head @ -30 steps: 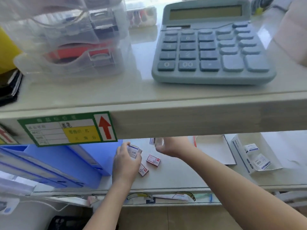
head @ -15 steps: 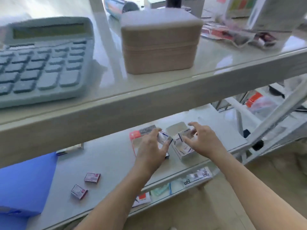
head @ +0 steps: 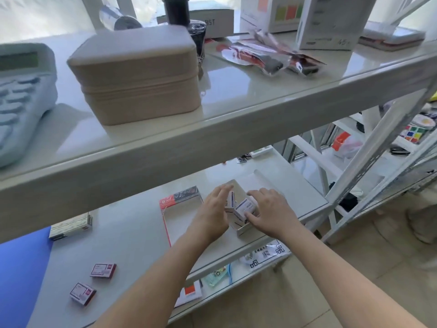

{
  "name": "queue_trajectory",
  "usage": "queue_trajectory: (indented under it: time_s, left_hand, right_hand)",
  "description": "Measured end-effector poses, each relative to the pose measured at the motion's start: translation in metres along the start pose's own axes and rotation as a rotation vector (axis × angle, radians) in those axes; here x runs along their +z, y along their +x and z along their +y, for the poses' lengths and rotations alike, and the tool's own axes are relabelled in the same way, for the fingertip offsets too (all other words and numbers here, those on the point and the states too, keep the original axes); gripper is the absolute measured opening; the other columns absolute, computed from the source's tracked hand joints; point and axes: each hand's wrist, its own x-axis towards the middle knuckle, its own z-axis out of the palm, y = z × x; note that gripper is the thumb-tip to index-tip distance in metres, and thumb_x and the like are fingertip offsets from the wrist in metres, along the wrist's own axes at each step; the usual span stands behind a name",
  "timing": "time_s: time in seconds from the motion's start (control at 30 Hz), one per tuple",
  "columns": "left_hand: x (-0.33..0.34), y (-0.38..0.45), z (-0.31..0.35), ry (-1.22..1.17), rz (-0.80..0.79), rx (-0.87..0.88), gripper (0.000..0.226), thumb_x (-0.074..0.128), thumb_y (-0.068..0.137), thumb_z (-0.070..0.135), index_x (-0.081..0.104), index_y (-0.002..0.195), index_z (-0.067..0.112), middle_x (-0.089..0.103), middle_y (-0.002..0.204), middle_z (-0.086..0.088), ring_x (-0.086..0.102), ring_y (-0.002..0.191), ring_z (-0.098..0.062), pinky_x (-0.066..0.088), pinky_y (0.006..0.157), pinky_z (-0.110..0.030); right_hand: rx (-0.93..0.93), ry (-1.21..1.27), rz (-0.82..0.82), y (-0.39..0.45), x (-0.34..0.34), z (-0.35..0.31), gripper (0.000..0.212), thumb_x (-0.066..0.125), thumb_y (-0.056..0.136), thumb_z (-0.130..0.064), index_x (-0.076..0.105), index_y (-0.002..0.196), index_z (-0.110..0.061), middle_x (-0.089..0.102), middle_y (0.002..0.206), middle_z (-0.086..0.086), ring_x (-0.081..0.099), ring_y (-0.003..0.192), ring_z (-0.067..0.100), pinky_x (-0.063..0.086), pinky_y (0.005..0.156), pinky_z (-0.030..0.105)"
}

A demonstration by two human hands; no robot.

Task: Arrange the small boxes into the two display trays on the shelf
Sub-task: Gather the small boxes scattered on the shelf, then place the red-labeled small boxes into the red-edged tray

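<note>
On the lower shelf stand two display trays: a red-and-white tray (head: 168, 202) on the left, and a white tray (head: 243, 230) to its right. My left hand (head: 210, 214) holds a small white-and-blue box (head: 230, 202) upright over the white tray. My right hand (head: 269, 213) grips another white-and-blue box (head: 246, 207) beside it, over the same tray. Two small dark-red boxes (head: 103, 270) (head: 82, 293) lie loose on the shelf at the lower left.
The upper shelf's front beam (head: 212, 136) overhangs the work area; it carries a beige case (head: 137, 74) and a calculator (head: 21, 95). A blue folder (head: 21, 268) lies at the left. A flat box (head: 71, 227) sits behind. Shelf uprights (head: 369, 176) stand at the right.
The view swung right from the loose red boxes to the trays. Both hands carried white-and-blue boxes rightward and now hold them close together over the white tray.
</note>
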Motion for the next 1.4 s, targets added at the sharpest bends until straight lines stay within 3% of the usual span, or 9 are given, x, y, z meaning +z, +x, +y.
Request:
queue_trajectory:
  time_s: [0.13, 0.27, 0.47, 0.57, 0.77, 0.87, 0.97, 1.17, 1.4]
  left_hand:
    - [-0.008, -0.010, -0.001, -0.058, 0.028, -0.045, 0.076, 0.047, 0.079, -0.005, 0.028, 0.147, 0.022, 0.028, 0.154, 0.001, 0.024, 0.141, -0.012, 0.017, 0.110, -0.017]
    - [-0.027, -0.049, -0.017, -0.078, 0.261, -0.122, 0.061, 0.056, 0.083, -0.001, 0.041, 0.137, 0.023, 0.045, 0.138, 0.006, 0.039, 0.128, -0.007, 0.020, 0.099, -0.002]
    - [-0.063, -0.157, -0.076, -0.003, 0.559, -0.389, 0.048, 0.061, 0.085, 0.002, 0.049, 0.127, 0.020, 0.052, 0.118, 0.006, 0.049, 0.114, -0.010, 0.041, 0.098, -0.027]
    - [-0.074, -0.205, -0.105, 0.013, 0.643, -0.624, 0.049, 0.064, 0.082, 0.004, 0.049, 0.125, 0.020, 0.052, 0.118, -0.001, 0.047, 0.112, -0.018, 0.039, 0.096, -0.032]
    - [-0.084, -0.256, -0.137, 0.035, 0.540, -0.875, 0.063, 0.068, 0.084, 0.023, 0.038, 0.139, 0.023, 0.044, 0.139, -0.002, 0.037, 0.128, -0.022, 0.030, 0.106, -0.041]
    - [-0.087, -0.263, -0.146, 0.064, 0.522, -0.874, 0.062, 0.066, 0.086, 0.032, 0.038, 0.140, 0.022, 0.049, 0.138, 0.000, 0.040, 0.126, -0.019, 0.030, 0.105, -0.037]
    - [-0.091, -0.268, -0.151, 0.017, 0.540, -0.877, 0.063, 0.066, 0.086, 0.037, 0.036, 0.141, 0.025, 0.049, 0.138, 0.002, 0.040, 0.125, -0.018, 0.034, 0.103, -0.036]
    - [-0.098, -0.269, -0.157, -0.019, 0.540, -0.829, 0.059, 0.069, 0.085, 0.033, 0.040, 0.136, 0.026, 0.055, 0.128, 0.004, 0.045, 0.114, -0.014, 0.040, 0.095, -0.031]
    - [-0.094, -0.254, -0.144, -0.081, 0.548, -0.768, 0.062, 0.073, 0.083, 0.024, 0.040, 0.136, 0.028, 0.056, 0.124, 0.006, 0.044, 0.114, -0.010, 0.041, 0.094, -0.029]
  right_hand:
    - [-0.026, 0.027, 0.038, -0.003, 0.001, -0.001, 0.048, 0.061, 0.081, -0.038, 0.055, 0.124, -0.018, 0.061, 0.109, 0.004, 0.052, 0.099, 0.026, 0.043, 0.085, 0.042]
    - [-0.135, 0.129, 0.097, -0.005, -0.001, -0.030, 0.038, 0.064, 0.082, -0.028, 0.059, 0.117, -0.017, 0.063, 0.103, 0.002, 0.053, 0.092, 0.024, 0.047, 0.084, 0.042]
    - [-0.428, 0.249, 0.034, -0.005, 0.024, -0.121, 0.031, 0.063, 0.087, -0.025, 0.060, 0.117, -0.018, 0.066, 0.108, -0.001, 0.056, 0.101, 0.017, 0.047, 0.092, 0.032]
    - [-0.546, 0.250, -0.056, -0.005, 0.053, -0.170, 0.032, 0.061, 0.088, -0.028, 0.060, 0.118, -0.019, 0.066, 0.109, -0.001, 0.056, 0.102, 0.018, 0.047, 0.093, 0.034]
    - [-0.700, 0.068, -0.285, -0.009, 0.112, -0.246, 0.051, 0.056, 0.091, -0.027, 0.042, 0.139, -0.017, 0.050, 0.139, 0.007, 0.046, 0.120, 0.027, 0.040, 0.103, 0.039]
    - [-0.702, -0.002, -0.361, 0.003, 0.138, -0.277, 0.067, 0.056, 0.089, -0.012, 0.025, 0.148, -0.018, 0.029, 0.156, 0.006, 0.040, 0.128, 0.031, 0.038, 0.104, 0.043]
    - [-0.749, -0.072, -0.407, 0.016, 0.152, -0.299, 0.080, 0.053, 0.082, 0.005, 0.020, 0.150, -0.021, 0.021, 0.160, 0.003, 0.041, 0.124, 0.032, 0.042, 0.099, 0.044]
    - [-0.856, -0.128, -0.434, 0.032, 0.156, -0.313, 0.059, 0.065, 0.086, -0.013, 0.043, 0.140, -0.021, 0.052, 0.139, 0.003, 0.047, 0.115, 0.030, 0.043, 0.093, 0.044]
    - [-0.697, 0.073, -0.288, 0.026, 0.124, -0.270, 0.062, 0.067, 0.084, -0.042, 0.043, 0.138, -0.022, 0.060, 0.126, 0.004, 0.048, 0.112, 0.026, 0.041, 0.095, 0.040]
